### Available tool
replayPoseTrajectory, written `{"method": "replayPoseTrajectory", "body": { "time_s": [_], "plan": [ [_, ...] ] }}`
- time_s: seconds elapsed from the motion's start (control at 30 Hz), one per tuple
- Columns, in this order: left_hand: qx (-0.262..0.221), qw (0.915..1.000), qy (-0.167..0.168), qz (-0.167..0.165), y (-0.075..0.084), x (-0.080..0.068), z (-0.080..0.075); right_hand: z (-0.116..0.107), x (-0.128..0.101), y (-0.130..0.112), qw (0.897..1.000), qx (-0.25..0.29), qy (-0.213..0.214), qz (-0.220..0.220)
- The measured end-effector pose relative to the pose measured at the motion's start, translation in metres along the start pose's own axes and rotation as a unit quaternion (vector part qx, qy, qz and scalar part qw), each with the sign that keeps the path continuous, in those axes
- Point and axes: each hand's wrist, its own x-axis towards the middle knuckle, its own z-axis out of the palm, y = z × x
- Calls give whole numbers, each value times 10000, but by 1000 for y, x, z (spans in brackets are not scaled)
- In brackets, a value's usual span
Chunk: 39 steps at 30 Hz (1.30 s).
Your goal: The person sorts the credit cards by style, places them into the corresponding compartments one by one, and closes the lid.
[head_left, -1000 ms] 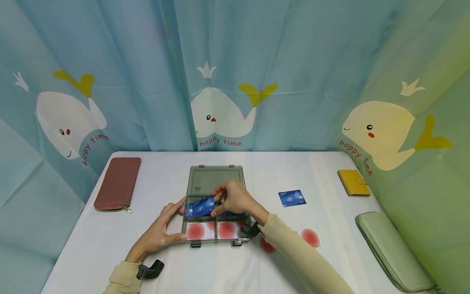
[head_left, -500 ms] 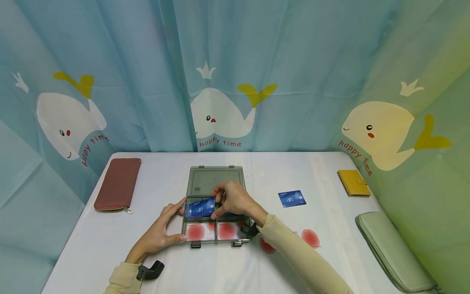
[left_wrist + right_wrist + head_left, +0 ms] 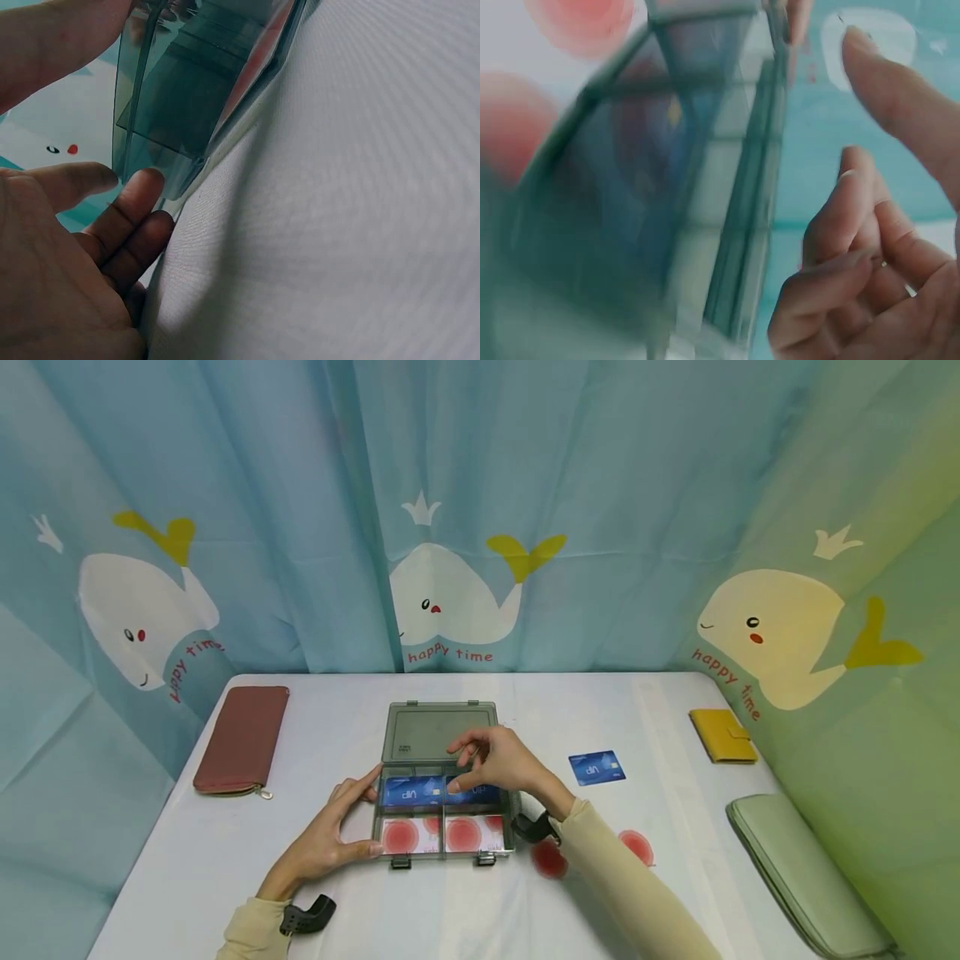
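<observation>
- Fingers of the left hand (image 3: 324, 842) lie straight against the left wall of the clear organizer box (image 3: 441, 814), thumb at its near corner, index fingertip at its far corner.
- The right hand (image 3: 501, 762) hovers over the box's far compartments, fingers loosely bent, holding nothing.
- Two blue cards (image 3: 408, 792) lie flat side by side in the far compartments; the lid (image 3: 437, 731) is open, laid back.
- A third blue card (image 3: 596, 767) lies on the white table (image 3: 187, 852), right of the box.
- A red wallet (image 3: 242, 739) lies far left, a yellow wallet (image 3: 722, 735) far right.
</observation>
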Motion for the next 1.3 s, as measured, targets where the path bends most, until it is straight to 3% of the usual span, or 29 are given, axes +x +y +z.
{"method": "replayPoseTrajectory", "body": {
  "time_s": [0.27,0.6,0.97,1.3],
  "plan": [
    [0,10000,0,-19,1,0,1,-45,-30,22,9984,95,547,-100],
    [21,10000,-2,-22,2,1,1,-98,-85,54,9932,-50,1160,35],
    [9,10000,-19,-40,3,-1,0,-128,-127,89,9866,-451,1527,367],
    [18,10000,-12,-57,2,-1,1,-150,-143,114,9812,-887,1484,862]
  ]
}}
